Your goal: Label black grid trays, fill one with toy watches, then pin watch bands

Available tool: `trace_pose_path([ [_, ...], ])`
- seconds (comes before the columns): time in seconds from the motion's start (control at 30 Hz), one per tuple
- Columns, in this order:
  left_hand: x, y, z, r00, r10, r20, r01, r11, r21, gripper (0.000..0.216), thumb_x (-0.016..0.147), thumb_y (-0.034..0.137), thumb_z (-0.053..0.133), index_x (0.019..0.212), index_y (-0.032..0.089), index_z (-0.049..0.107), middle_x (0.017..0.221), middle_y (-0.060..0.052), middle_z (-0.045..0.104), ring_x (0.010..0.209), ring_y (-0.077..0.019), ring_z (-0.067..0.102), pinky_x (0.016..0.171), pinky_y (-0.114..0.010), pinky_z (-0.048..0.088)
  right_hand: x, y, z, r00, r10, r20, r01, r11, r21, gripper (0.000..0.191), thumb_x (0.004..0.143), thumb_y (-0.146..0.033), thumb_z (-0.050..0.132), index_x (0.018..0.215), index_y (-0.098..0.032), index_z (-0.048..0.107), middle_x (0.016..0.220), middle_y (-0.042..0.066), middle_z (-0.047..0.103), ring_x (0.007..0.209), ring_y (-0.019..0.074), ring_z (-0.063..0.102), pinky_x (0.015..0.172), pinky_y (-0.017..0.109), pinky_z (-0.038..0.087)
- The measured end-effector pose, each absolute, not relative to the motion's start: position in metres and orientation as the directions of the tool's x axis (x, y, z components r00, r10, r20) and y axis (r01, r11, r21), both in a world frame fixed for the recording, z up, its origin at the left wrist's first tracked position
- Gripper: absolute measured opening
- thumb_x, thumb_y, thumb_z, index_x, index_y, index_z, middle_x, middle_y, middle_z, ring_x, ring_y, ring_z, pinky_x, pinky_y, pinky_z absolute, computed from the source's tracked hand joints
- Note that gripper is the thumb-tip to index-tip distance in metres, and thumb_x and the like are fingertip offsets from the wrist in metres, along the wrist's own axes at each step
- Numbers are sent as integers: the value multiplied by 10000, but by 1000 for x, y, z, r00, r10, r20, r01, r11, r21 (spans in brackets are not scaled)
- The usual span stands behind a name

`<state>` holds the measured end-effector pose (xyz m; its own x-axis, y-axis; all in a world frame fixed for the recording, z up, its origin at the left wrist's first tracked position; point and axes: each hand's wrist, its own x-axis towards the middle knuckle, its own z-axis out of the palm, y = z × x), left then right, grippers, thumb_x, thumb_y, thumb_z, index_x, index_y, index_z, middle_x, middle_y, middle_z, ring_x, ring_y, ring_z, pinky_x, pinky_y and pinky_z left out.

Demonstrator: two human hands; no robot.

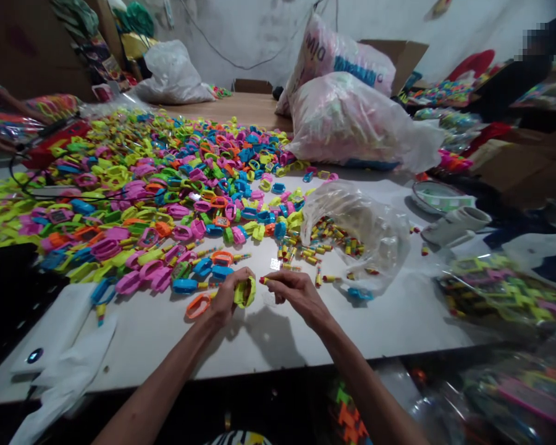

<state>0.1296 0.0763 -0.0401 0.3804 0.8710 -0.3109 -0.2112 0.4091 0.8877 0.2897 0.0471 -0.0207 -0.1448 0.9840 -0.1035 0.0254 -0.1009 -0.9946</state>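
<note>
My left hand is closed around a small yellow-green plastic casing, held just above the white table. My right hand pinches a little yellow stick with a red tip and points it at the casing. An orange casing lies beside my left wrist. A huge spread of pink, blue, green, yellow and orange casings covers the table beyond my hands. Loose little sticks lie scattered just ahead of my right hand.
A clear plastic bag with several sticks lies open to the right. Two big stuffed bags stand behind it. Another person's arm reaches in at the far left by a red device. More filled bags sit at the right.
</note>
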Motion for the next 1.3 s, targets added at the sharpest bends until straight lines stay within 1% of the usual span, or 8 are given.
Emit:
trace_pose_path([
  [0.1,122,71,-48,445,840,-310,-169,418,892,217,705,337,483,585,162,439,517,38,369,454,-81,333,441,-216,260,287,42,-18,-213,970,-112,22,-110,-994,225,762,-349,639,847,-150,701,651,-6,551,548,87,480,523,219,385],
  [0.37,107,69,-46,561,803,-203,-14,254,967,230,743,300,410,565,158,444,520,24,381,479,-95,326,475,-240,263,283,39,-13,-268,956,-117,-10,-124,-992,250,760,-364,648,862,-146,715,635,-2,542,558,93,485,537,220,409],
  [0.53,103,68,-44,634,732,-248,65,270,961,264,738,335,391,558,159,471,490,23,376,461,-98,305,455,-241,243,285,39,-14,-335,937,-96,5,-100,-995,231,766,-360,652,885,-177,726,687,1,541,598,91,494,554,208,427],
  [0.73,104,70,-46,659,691,-298,112,301,947,271,736,339,391,567,158,501,477,24,373,445,-96,292,443,-239,232,288,39,-17,-348,933,-93,-65,-123,-990,227,743,-345,682,890,-179,734,704,5,552,611,93,501,576,223,431],
  [0.93,101,71,-48,690,678,-255,130,230,964,250,707,326,435,524,161,476,473,17,388,458,-99,314,458,-246,238,290,38,-17,-389,917,-91,-58,-123,-991,248,728,-347,699,918,-189,730,748,19,580,657,108,513,594,238,423],
  [1.07,98,69,-51,678,668,-307,98,332,938,284,718,385,479,547,157,474,496,30,375,459,-84,291,446,-233,219,290,38,-17,-384,922,-56,-21,-69,-997,220,712,-342,716,865,-186,738,713,12,576,630,103,503,565,231,398],
  [1.2,97,65,-49,765,539,-352,135,400,907,301,708,399,567,570,149,472,476,48,371,423,-62,284,430,-219,206,293,37,-13,-424,905,-17,79,18,-997,205,729,-326,707,889,-203,739,715,18,594,647,110,536,569,225,409],
  [1.3,95,62,-48,778,514,-363,123,441,889,327,722,439,566,609,140,500,494,44,387,432,-61,299,430,-212,213,295,35,-9,-457,889,14,80,57,-995,187,724,-317,714,881,-217,738,735,22,612,662,115,561,581,226,430],
])
